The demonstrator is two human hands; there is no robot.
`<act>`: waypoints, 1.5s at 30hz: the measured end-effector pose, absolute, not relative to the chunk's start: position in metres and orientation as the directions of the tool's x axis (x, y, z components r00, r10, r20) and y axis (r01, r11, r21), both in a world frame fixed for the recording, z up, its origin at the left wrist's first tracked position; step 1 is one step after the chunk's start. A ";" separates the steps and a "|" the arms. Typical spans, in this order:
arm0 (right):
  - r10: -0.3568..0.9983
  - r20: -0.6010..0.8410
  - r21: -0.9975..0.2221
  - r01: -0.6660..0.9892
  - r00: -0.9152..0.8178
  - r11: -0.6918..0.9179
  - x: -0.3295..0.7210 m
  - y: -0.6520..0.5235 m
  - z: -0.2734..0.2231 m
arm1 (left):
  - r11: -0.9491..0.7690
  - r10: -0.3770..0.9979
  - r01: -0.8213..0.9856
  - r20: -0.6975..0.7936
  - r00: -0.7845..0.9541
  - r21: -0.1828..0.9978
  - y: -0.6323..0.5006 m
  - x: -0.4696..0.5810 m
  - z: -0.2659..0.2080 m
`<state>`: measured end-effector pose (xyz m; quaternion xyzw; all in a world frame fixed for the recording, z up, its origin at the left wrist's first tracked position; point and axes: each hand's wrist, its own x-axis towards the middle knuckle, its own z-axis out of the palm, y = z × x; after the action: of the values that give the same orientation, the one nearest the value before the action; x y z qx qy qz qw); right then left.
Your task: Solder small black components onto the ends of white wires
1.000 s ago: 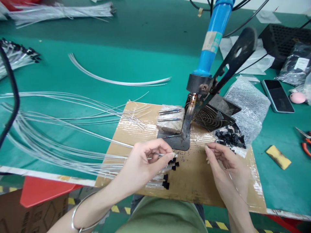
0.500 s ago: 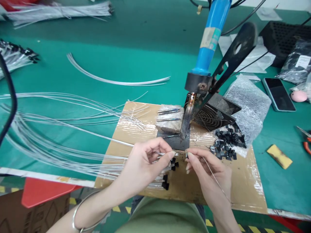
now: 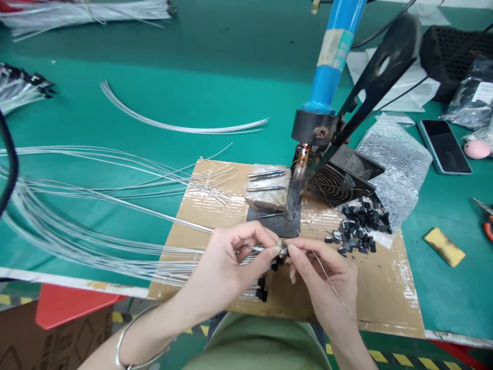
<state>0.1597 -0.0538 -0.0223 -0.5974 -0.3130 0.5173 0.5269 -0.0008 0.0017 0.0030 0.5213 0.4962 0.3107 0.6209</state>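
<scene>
I have the left hand (image 3: pixel 234 262) pinching a white cable (image 3: pixel 192 225) over the middle of the cardboard (image 3: pixel 385 295), its tip buried behind the fingers. The right hand's (image 3: pixel 321 288) fingers are clamped on a small part (image 3: pixel 284 249) meeting it, too covered to make out; the far end of the blue-handled tool (image 3: pixel 323 77) is cut off.

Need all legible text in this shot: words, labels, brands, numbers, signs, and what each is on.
None can be read with certainty.
Label on the blue handle: marks too worn and blurred to read.
White label on the bag: too small to read.
Carton, lower left: dark print and outlined shapes, lettering too blurred to read.
Floor tape: yellow and black stripes, no words visible.
</scene>
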 end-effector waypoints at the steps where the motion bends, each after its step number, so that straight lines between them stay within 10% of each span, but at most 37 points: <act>1: 0.918 -0.291 -0.953 -0.167 0.271 -0.253 0.159 -0.054 -0.021 | 0.266 0.904 0.125 -0.292 0.313 0.956 0.002 0.000 0.003; 29: 0.881 -0.413 -0.892 -0.297 0.231 -0.341 0.159 -0.054 -0.028 | 0.292 0.910 0.094 -0.307 0.278 0.952 0.002 0.006 -0.001; 36: 0.947 -0.085 -0.991 0.075 0.308 -0.113 0.163 -0.063 -0.036 | 0.282 0.919 0.149 -0.311 0.241 0.948 0.004 0.007 -0.003; 45: 0.937 -0.045 -0.953 0.266 0.347 -0.145 0.163 -0.071 -0.025 | 0.296 0.923 0.202 -0.334 0.190 0.933 0.010 0.010 -0.002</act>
<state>0.1634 -0.0706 -0.0246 -0.6693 -0.4493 0.3528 0.4751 0.0096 0.0099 -0.0017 0.5062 0.5560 0.3095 0.5821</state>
